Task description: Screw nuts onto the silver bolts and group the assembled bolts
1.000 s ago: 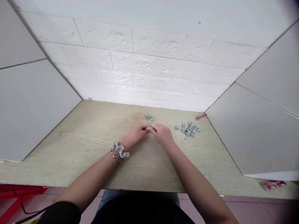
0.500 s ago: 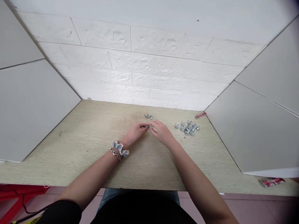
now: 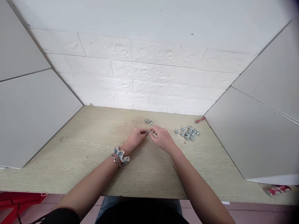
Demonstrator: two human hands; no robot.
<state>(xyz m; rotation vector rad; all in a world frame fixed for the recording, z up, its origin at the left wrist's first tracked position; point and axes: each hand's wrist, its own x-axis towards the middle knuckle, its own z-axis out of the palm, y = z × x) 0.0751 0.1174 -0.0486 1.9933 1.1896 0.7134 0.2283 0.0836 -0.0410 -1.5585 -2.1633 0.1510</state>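
Observation:
A small metal piece (image 3: 148, 132) is between my two hands, above the middle of the wooden tabletop (image 3: 149, 174). My left hand (image 3: 135, 137) is closed on it from the left, where a thin dark red part shows at the fingers. From the right, my right hand (image 3: 161, 137) has thumb and forefinger curled around the metal end. Just behind my hands lie a few silvery screws (image 3: 149, 121). A larger pile of screws with washers (image 3: 190, 133) is to the right of my right hand.
A red tube-like object (image 3: 200, 120) lies by the back right corner, and a similar red cylinder (image 3: 277, 190) near the front right edge. Brown crumbs (image 3: 133, 124) are scattered behind my left hand. Grey panels (image 3: 42, 118) stand at both sides, a white brick-patterned wall (image 3: 144, 71) behind.
The view has tilted, so everything sits slightly lower. My right thumb and forefinger have parted somewhat, and more of the metal piece shows.

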